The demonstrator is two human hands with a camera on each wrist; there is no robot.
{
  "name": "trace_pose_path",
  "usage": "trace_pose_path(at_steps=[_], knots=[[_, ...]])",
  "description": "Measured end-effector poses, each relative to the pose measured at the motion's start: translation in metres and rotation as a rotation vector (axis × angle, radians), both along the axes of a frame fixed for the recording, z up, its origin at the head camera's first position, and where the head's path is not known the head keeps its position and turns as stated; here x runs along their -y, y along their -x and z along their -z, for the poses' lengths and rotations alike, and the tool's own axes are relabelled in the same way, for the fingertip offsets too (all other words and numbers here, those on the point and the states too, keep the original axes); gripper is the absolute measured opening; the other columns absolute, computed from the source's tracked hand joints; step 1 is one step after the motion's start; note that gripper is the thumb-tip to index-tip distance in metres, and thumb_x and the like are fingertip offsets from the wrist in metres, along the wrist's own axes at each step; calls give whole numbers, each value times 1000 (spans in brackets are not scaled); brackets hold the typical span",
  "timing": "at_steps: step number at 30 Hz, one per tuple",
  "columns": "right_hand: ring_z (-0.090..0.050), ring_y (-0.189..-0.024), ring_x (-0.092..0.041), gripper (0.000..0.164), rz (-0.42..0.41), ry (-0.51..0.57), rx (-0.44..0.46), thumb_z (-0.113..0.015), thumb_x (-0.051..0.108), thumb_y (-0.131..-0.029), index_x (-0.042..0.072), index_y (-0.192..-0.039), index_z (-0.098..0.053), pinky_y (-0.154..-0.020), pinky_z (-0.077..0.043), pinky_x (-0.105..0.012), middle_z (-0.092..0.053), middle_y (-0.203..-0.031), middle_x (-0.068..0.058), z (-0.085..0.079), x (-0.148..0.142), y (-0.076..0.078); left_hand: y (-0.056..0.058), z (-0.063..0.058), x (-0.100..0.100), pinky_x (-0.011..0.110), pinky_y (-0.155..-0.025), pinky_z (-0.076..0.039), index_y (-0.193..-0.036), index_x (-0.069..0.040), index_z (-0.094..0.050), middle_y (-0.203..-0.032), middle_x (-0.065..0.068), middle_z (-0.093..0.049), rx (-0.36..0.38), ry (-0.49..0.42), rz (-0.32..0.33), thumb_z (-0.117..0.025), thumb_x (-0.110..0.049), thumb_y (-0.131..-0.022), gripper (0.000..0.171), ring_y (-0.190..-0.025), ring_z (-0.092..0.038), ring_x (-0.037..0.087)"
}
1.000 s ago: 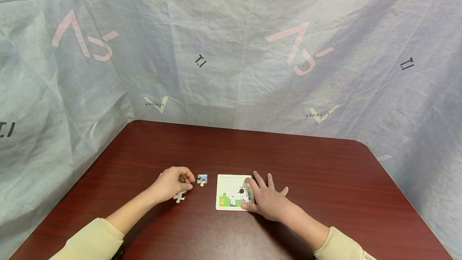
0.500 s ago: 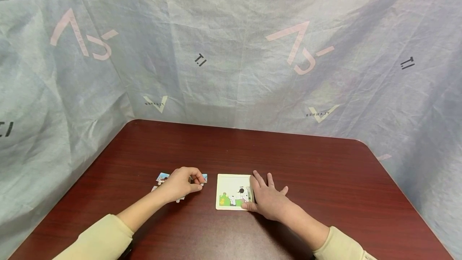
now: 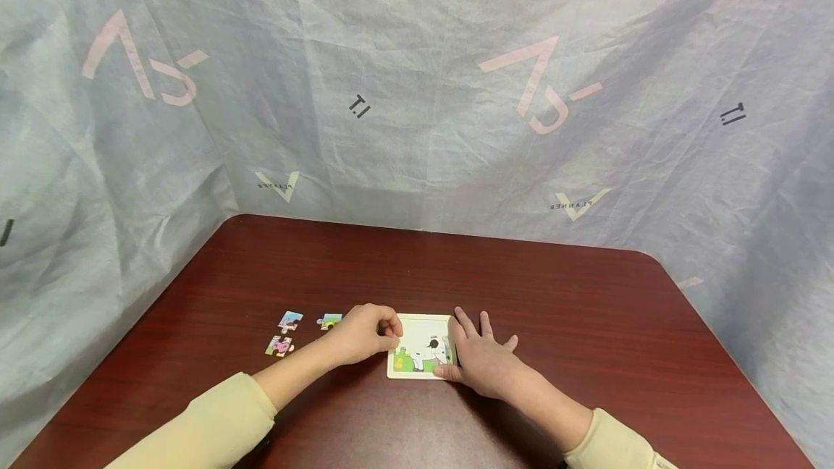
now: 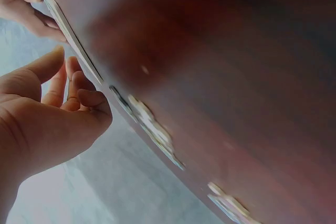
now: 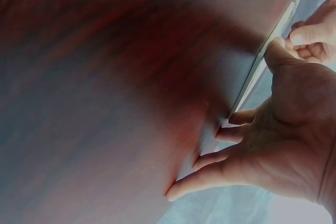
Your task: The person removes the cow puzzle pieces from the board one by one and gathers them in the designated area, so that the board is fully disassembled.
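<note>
In the head view my left hand reaches over the left edge of the puzzle tray, thumb and fingers bent toward each other. In the left wrist view no piece shows between those fingers, so I cannot tell if something is pinched. Inside the tray, a picture of a white cow with a dark patch, a yellow duck and green grass runs along the lower part; above it is plain white. My right hand steadies the tray's right side, thumb on the near corner and the other fingers spread on the table.
Loose jigsaw pieces lie left of the tray: a blue one, a pink one, and a blue-green one partly behind the left hand. The dark red table is backed by a grey cloth.
My left hand has moved right, from above the loose pieces to the tray's left edge, uncovering pieces at the left. My right index finger has drawn back to the tray's right edge.
</note>
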State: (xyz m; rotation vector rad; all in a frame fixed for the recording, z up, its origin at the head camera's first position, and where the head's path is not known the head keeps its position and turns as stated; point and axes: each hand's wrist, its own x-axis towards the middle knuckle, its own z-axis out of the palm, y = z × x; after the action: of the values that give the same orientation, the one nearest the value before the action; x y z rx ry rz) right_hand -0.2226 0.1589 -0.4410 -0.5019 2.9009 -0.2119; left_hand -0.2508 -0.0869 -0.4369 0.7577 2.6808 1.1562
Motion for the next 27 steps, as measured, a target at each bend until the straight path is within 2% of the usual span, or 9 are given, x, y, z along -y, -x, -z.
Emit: trace_pose_path(at_steps=[6,16,27], knots=[[-22,-145,-53,93,0,-13,0,-62,62,-90,5,-156,-30,-87,-27,-87,-21,-166,-14,0,0,0,5,0,-17,27,-68,-45,-85,-10,-67,-73,-6,-59,-22,13,30,-78,1,-83,15,-69,-53,10],[-24,-144,-54,92,-7,-27,-16,-61,64,-90,5,-154,-32,-85,-29,-87,-23,-165,-14,0,0,1,10,3,-39,25,-64,-44,-91,-10,-68,-74,-6,-57,36,13,26,-85,-8,-80,20,-66,-50,7],[-25,-144,-53,92,-1,-35,-12,-61,64,-90,5,-155,-32,-86,-29,-86,-23,-165,-13,-1,1,-1,8,1,-53,26,-61,-43,-90,-10,-70,-73,-4,-56,61,42,-47,-89,-14,-77,23,-65,-50,8]])
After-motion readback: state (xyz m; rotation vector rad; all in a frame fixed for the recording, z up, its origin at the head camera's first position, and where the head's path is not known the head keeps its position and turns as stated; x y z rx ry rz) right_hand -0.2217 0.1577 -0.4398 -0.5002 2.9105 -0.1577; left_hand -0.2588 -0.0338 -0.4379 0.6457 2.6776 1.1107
